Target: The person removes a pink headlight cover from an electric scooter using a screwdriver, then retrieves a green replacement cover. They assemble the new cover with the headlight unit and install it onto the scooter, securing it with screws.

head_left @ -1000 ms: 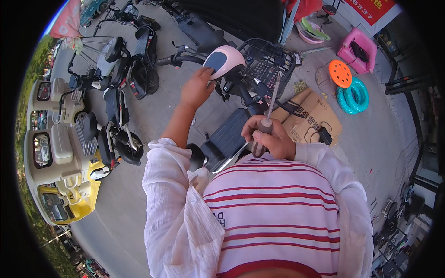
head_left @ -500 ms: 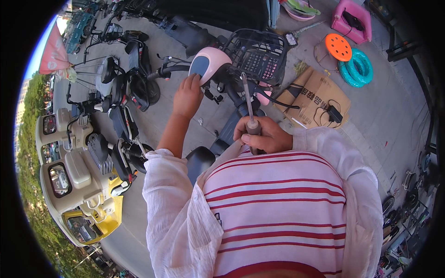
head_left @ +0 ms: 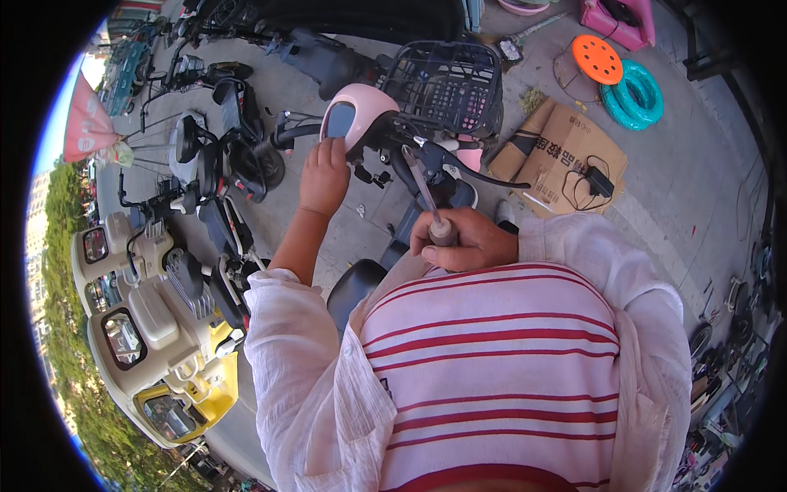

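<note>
My left hand [head_left: 325, 170] rests with curled fingers on the lower edge of the pink scooter head cover [head_left: 376, 111], which has a dark oval display. My right hand [head_left: 461, 240] is closed round the handle of a screwdriver [head_left: 426, 185], held close to my striped shirt. Its metal shaft slants up and left toward the handlebar stem below the cover. Whether the tip touches anything I cannot tell. Behind the stem is a black wire basket [head_left: 443, 82]. A black seat [head_left: 356, 289] shows below my left hand.
Parked scooters [head_left: 246, 148] and cream-and-yellow vehicle shells [head_left: 152, 326] stand left. Flattened cardboard [head_left: 545, 160] with a black charger [head_left: 597, 181] lies right, near an orange stool [head_left: 596, 57], teal rings [head_left: 632, 98] and a pink seat-like item [head_left: 616, 23]. Dark cluttered equipment lines the right rim.
My left hand has slid a little down and left along with the cover in the picture. The screwdriver shaft now leans further left. The surroundings have shifted as my head moved.
</note>
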